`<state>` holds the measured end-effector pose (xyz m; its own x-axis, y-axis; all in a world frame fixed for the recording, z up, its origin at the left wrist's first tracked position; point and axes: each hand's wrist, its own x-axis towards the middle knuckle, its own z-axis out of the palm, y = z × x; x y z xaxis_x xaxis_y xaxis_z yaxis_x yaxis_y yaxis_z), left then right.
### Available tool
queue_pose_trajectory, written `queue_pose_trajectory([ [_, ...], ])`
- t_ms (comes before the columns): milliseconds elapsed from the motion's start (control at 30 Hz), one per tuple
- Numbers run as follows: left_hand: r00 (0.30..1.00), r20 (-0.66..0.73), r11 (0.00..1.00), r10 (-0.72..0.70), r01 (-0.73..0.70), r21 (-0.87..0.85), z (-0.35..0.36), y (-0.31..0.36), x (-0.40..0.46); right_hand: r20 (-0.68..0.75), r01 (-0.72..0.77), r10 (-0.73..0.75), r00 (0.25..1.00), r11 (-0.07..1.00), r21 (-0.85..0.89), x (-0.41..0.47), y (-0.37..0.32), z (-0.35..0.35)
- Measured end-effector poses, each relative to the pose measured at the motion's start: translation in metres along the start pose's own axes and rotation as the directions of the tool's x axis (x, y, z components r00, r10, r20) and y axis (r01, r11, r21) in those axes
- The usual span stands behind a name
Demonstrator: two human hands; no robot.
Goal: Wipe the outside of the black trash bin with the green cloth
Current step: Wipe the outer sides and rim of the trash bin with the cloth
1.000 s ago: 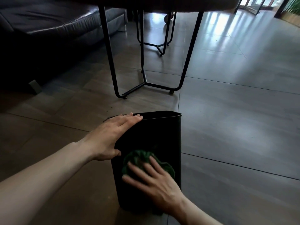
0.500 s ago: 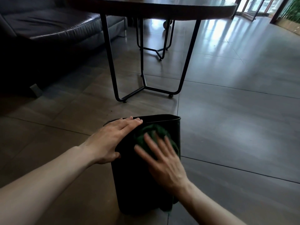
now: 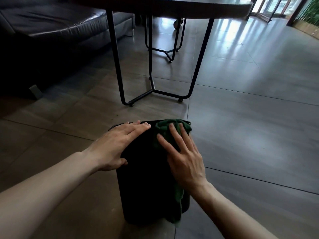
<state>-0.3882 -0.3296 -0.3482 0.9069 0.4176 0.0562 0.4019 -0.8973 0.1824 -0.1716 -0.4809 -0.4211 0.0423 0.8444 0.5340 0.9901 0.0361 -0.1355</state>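
Note:
The black trash bin [image 3: 146,183] stands on the tiled floor just in front of me. My left hand [image 3: 115,145] lies flat on its upper left side, fingers straight and reaching the rim. My right hand [image 3: 183,156] presses the green cloth [image 3: 170,128] against the bin's near wall at the top right, fingers spread. The cloth bunches over the rim above my fingertips, and a loose tail of it hangs down the wall below my wrist.
A dark round table [image 3: 172,7] on thin black metal legs [image 3: 117,66] stands right behind the bin. A black leather sofa [image 3: 51,23] fills the far left. Open tiled floor [image 3: 250,126] stretches to the right, toward glass doors and plants.
My right hand has slid the cloth up the bin's wall, from low on it to the rim. The left hand has stayed in place on the bin.

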Motion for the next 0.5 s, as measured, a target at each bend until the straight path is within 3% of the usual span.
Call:
queue_pose_trajectory([
  [67,1.0,-0.001,1.0,0.001,-0.001,0.0,0.0,-0.001,0.001,0.032,0.012,-0.012,0.999,1.0,0.0,0.002,-0.013,0.008],
  [133,1.0,0.0,1.0,0.002,-0.002,-0.006,0.001,0.0,0.001,0.111,0.211,-0.209,0.972,0.977,-0.012,-0.019,-0.025,0.023],
  [233,1.0,0.008,1.0,-0.003,0.003,-0.008,0.001,0.0,-0.001,0.29,0.561,-0.53,0.797,0.827,-0.033,-0.072,-0.03,0.041],
  [300,1.0,0.004,1.0,0.003,-0.003,-0.005,0.002,0.0,-0.002,0.39,0.712,-0.638,0.664,0.699,-0.069,-0.097,-0.021,0.045],
  [367,1.0,-0.001,1.0,0.007,-0.007,-0.004,0.002,0.001,-0.003,0.438,0.79,-0.687,0.58,0.605,-0.098,-0.1,-0.006,0.04],
  [433,1.0,-0.005,1.0,0.005,-0.005,0.0,0.002,0.001,-0.004,0.422,0.803,-0.712,0.561,0.591,-0.07,-0.085,0.008,0.029],
  [500,1.0,-0.003,1.0,0.004,-0.004,0.004,0.002,0.001,-0.004,0.35,0.738,-0.68,0.644,0.674,-0.049,-0.06,0.022,0.017],
])
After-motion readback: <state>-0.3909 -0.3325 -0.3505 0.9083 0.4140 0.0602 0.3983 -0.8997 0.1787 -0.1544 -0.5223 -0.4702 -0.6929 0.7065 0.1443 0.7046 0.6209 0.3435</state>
